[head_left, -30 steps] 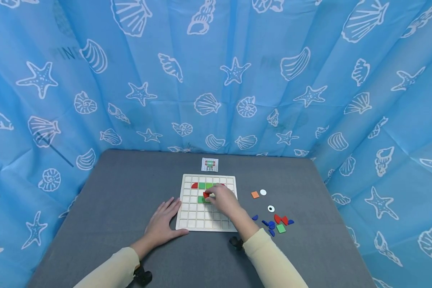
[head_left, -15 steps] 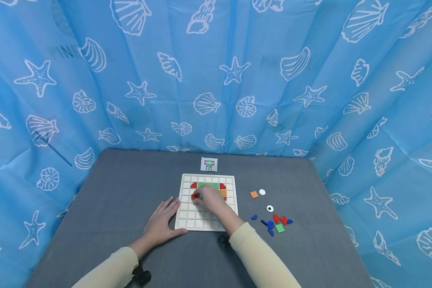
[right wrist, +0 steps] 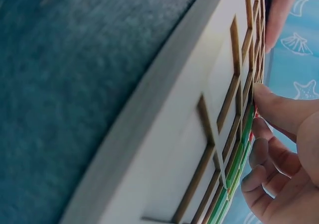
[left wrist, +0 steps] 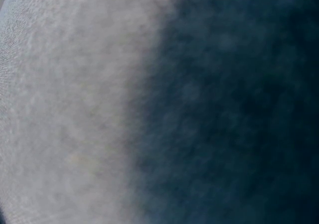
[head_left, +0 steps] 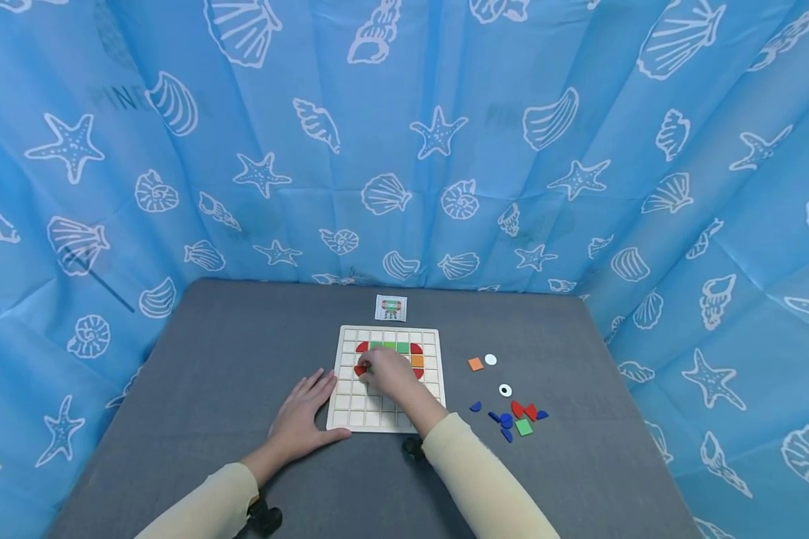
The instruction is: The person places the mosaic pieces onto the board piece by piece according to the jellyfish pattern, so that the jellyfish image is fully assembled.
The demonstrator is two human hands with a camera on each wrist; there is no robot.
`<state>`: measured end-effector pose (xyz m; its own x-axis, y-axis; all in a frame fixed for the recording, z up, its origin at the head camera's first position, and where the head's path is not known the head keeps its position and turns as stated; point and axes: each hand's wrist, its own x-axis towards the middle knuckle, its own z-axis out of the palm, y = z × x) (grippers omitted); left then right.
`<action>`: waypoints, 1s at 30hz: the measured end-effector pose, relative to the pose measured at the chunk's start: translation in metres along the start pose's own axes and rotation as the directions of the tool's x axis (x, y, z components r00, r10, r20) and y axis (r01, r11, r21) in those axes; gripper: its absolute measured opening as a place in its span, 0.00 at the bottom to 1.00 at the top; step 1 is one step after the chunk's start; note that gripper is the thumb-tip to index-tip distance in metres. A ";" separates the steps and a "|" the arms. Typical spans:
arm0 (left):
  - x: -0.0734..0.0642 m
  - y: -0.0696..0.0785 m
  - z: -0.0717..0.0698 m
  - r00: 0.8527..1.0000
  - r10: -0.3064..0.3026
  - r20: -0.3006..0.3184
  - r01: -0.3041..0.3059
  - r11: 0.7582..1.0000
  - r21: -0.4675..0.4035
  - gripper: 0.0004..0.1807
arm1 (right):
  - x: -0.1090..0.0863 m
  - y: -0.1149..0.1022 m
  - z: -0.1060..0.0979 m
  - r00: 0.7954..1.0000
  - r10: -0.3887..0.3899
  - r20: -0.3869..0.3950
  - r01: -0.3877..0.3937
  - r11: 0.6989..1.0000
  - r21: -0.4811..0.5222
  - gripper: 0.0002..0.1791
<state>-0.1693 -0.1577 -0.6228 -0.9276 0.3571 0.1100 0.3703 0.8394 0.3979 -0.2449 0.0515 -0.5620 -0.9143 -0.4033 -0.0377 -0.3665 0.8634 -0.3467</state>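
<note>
A white grid board lies on the dark grey table. Near its left side my right hand pinches a red quarter-circle tile with thumb and fingertips, down at the board's surface. In the right wrist view, the thumb and curled fingers meet at the tile, beside a row of green tiles. Set in the board are more red corner tiles, green squares and an orange square; my right hand hides some cells. My left hand lies spread flat, touching the board's left edge.
Behind the board lies a small pattern card. Right of it are loose pieces: an orange square, a white disc, a ringed disc, red wedges, several blue pieces and a green square. A blue curtain hangs behind.
My right hand has moved left across the board with the red tile and lowered it beside the green tiles, uncovering the orange square. My left hand has stayed put.
</note>
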 end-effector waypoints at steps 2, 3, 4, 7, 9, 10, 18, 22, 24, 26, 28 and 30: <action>-0.001 0.000 -0.001 1.000 0.003 -0.005 -0.004 1.000 -0.007 0.62 | 0.000 -0.001 0.000 1.000 0.001 -0.007 -0.001 1.000 0.005 0.15; -0.001 0.000 -0.001 1.000 0.006 -0.009 -0.006 1.000 -0.009 0.62 | 0.000 -0.001 -0.001 1.000 -0.002 -0.008 0.002 1.000 0.007 0.15; -0.001 0.001 -0.001 1.000 0.005 -0.009 -0.005 1.000 -0.012 0.62 | -0.001 -0.002 -0.001 1.000 -0.006 -0.009 0.006 1.000 0.008 0.15; -0.001 0.001 -0.002 1.000 0.002 -0.008 -0.002 1.000 -0.019 0.62 | -0.002 -0.004 -0.004 1.000 -0.012 -0.016 0.012 1.000 0.002 0.15; -0.001 0.002 -0.002 1.000 -0.003 -0.006 0.003 1.000 -0.021 0.62 | -0.003 -0.005 -0.007 1.000 -0.012 -0.025 0.012 1.000 0.000 0.15; -0.001 0.002 -0.002 1.000 -0.007 -0.005 0.007 1.000 -0.023 0.62 | -0.005 -0.005 -0.009 1.000 -0.012 -0.028 0.012 1.000 0.003 0.15; 0.001 0.002 -0.002 1.000 -0.020 0.003 0.020 1.000 -0.024 0.62 | -0.025 0.000 -0.025 0.996 -0.031 -0.087 0.037 0.997 0.071 0.13; 0.002 0.003 -0.002 1.000 -0.021 0.019 0.021 0.999 -0.031 0.62 | -0.038 0.008 -0.034 0.991 -0.028 -0.134 0.044 0.992 0.115 0.13; 0.002 0.003 -0.002 1.000 -0.020 0.021 0.020 0.999 -0.030 0.62 | -0.044 0.013 -0.038 0.987 -0.022 -0.160 0.041 0.993 0.115 0.13; 0.002 0.003 -0.002 0.999 -0.020 0.027 0.021 0.999 -0.027 0.63 | -0.049 0.019 -0.040 0.982 -0.020 -0.185 0.039 0.994 0.102 0.13; 0.002 0.003 -0.002 0.999 -0.021 0.030 0.022 0.999 -0.025 0.63 | -0.053 0.026 -0.043 0.979 -0.011 -0.204 0.030 0.995 0.093 0.13; 0.002 0.002 -0.002 1.000 -0.021 0.024 0.021 0.999 -0.031 0.63 | -0.057 0.033 -0.046 0.976 0.002 -0.219 0.018 0.996 0.085 0.14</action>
<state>-0.1706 -0.1559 -0.6198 -0.9335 0.3495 0.0799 0.3487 0.8336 0.4284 -0.2125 0.1167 -0.5280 -0.9304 -0.3258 0.1678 -0.3664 0.8271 -0.4261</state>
